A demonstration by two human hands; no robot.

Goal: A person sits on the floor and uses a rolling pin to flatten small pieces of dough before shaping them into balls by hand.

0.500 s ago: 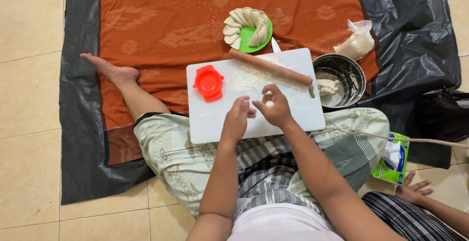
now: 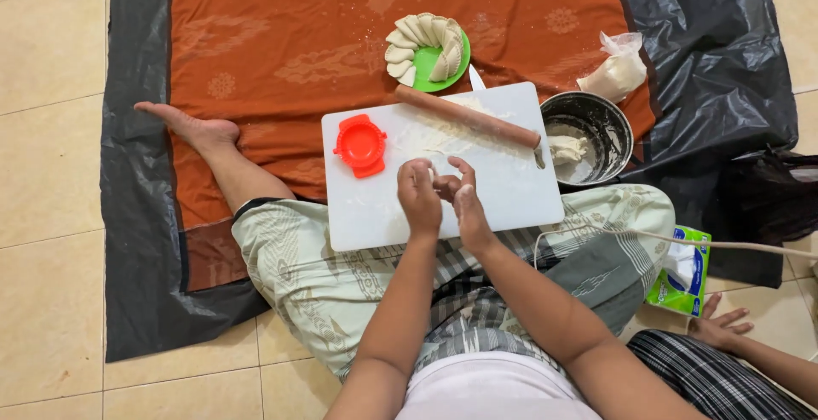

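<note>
My left hand and right hand meet over the white board, fingers curled together around a small dough piece pinched between them. The red press lies just left; the rolling pin rests across the board's far edge.

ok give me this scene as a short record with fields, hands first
left hand: over the white board, fingers curled, close to the right
right hand: beside it, thumb up; what they pinch is hidden
press: red, on board's left
rolling pin: lying on board's far edge
bowl: metal, dough inside
plate: green, folded dumplings
other person's hand: on floor by tissue pack
</note>
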